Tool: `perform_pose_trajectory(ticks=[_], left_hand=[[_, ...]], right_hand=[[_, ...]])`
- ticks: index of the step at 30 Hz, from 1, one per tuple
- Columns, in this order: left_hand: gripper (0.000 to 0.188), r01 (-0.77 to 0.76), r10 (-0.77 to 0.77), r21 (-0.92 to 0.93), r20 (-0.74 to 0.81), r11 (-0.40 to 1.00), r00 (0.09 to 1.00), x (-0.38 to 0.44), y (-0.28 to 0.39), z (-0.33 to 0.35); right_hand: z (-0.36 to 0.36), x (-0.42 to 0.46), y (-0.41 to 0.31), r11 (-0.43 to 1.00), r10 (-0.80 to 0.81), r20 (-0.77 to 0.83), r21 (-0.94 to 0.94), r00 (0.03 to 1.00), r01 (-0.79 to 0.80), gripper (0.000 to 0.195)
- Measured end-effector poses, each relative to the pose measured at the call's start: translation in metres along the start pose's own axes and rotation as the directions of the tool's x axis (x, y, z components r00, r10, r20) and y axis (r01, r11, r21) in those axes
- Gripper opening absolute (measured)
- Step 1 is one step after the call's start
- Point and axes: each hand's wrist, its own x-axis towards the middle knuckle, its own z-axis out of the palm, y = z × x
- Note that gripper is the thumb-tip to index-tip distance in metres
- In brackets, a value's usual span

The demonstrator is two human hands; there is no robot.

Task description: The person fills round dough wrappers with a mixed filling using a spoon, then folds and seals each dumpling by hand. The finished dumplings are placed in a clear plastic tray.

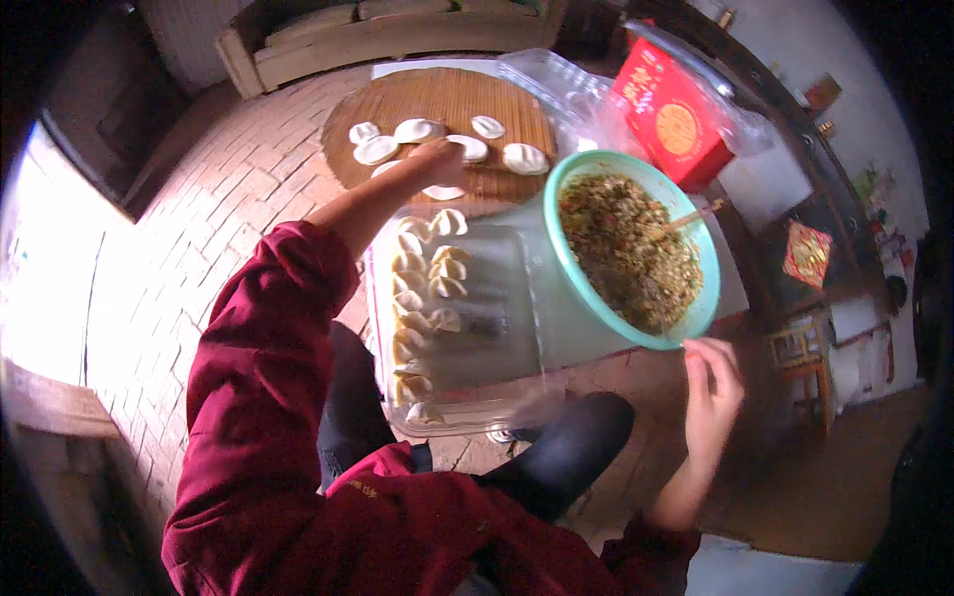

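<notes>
My left hand (443, 160) reaches over a round slatted board (447, 93), among round white dough wrappers (375, 150); its fingers are blurred, so a grip cannot be made out. Beside the right rim of a green plastic bowl (551, 216) is my right hand (714, 380), fingertips pinched together at the rim; whether something is between them cannot be told. Chopped filling (626, 246) fills much of the bowl, and a wooden utensil (689, 218) leans in it. Folded dumplings (408, 281) lie in two rows along the left part of a clear plastic tray (496, 298).
Behind the bowl stand a red box (671, 112) and a clear plastic container (551, 78). A wooden chair (801, 354) is at the right, a wooden sofa (387, 41) at the far side. My knees are under the tray's near edge.
</notes>
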Motion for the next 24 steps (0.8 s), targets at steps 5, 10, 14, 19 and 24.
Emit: perform_pose_trajectory(ticks=[5,10,14,19,24], left_hand=[[0.063,-0.117,0.103,0.040,0.246,0.992,0.964,0.019,-0.043,0.008],[0.058,-0.087,0.009,0.142,0.473,0.986,0.881,0.027,-0.050,0.008],[0.049,0.081,-0.054,-0.045,0.426,0.996,0.903,0.011,-0.021,-0.015],[0.026,0.094,-0.124,-0.524,-0.023,0.846,0.992,-0.020,0.000,-0.039],[0.031,0.101,-0.219,-0.964,0.156,-0.245,0.963,-0.105,0.085,-0.086]], right_hand=[[-0.008,0.019,0.020,0.998,0.040,0.135,0.048,0.990,-0.046,0.011],[-0.023,0.048,0.039,0.928,-0.111,0.380,-0.291,0.919,0.232,0.028],[-0.019,0.046,0.024,0.938,-0.108,0.539,-0.223,0.835,0.266,0.028],[0.005,0.062,0.066,0.961,-0.197,0.435,-0.092,0.879,0.261,0.014],[0.005,0.080,0.092,0.956,-0.144,0.579,-0.127,0.803,0.263,0.025]])
